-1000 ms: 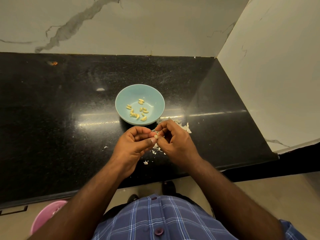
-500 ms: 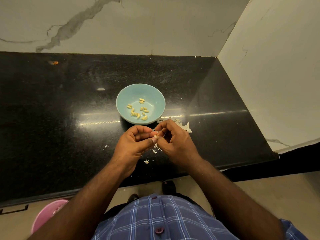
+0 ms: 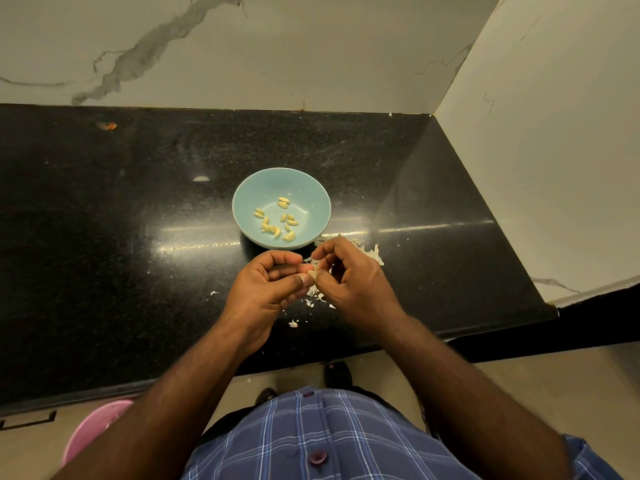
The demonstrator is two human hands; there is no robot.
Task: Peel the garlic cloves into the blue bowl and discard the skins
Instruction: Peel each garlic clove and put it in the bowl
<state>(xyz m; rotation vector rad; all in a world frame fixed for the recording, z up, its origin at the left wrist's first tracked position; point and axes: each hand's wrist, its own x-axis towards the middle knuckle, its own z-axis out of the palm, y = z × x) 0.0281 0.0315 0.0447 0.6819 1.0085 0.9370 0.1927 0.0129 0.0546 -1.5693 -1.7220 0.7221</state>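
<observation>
On the black counter (image 3: 104, 237), near its front edge, a garlic clove (image 3: 312, 273) is pinched between the curled left hand (image 3: 266, 289) and right hand (image 3: 353, 282), just before the blue bowl (image 3: 311, 199) of peeled cloves (image 3: 277, 220). Skins (image 3: 372, 254) lie beside; bare counter spreads leftward.

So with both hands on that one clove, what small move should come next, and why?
Probably keep stripping skin. The garlic clove is pinched between left hand and right hand, just short of the blue bowl; drop it in once bare.
</observation>
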